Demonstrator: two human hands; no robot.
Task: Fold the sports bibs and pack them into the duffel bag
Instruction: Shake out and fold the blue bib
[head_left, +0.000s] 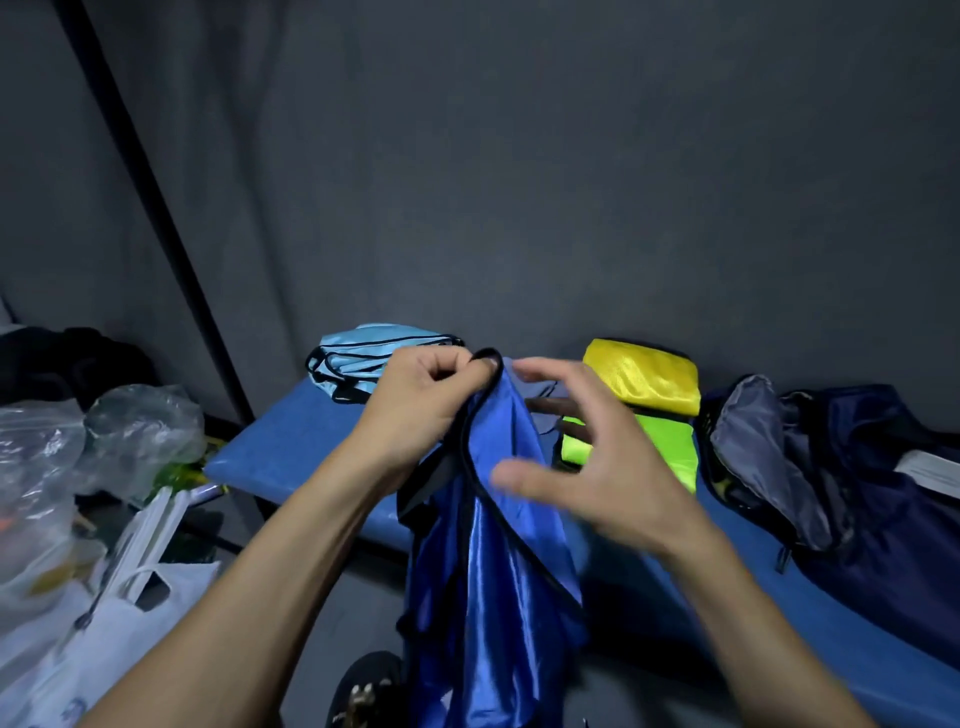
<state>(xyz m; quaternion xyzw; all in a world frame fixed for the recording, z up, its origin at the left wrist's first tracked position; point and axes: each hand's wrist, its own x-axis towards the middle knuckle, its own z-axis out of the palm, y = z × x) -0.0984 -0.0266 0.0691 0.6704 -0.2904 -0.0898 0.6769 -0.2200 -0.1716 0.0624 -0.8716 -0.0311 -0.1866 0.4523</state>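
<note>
A shiny royal-blue bib (493, 582) with black trim hangs down in front of me, held up by its top strap. My left hand (421, 400) pinches that strap between thumb and fingers. My right hand (582, 457) hovers just right of the bib, blurred, its fingers spread and holding nothing. On the blue surface (280, 452) behind lie a light-blue bib (363, 358), a folded yellow bib (644, 379) and a neon-green bib (665, 447). The dark navy duffel bag (852, 478) sits open at the right, its grey lining showing.
Clear plastic bags (67, 452) and a white carrier bag (130, 613) crowd the left side. A grey fabric wall with a black pole (150, 208) stands behind everything. A dark round object (363, 691) shows at the bottom centre.
</note>
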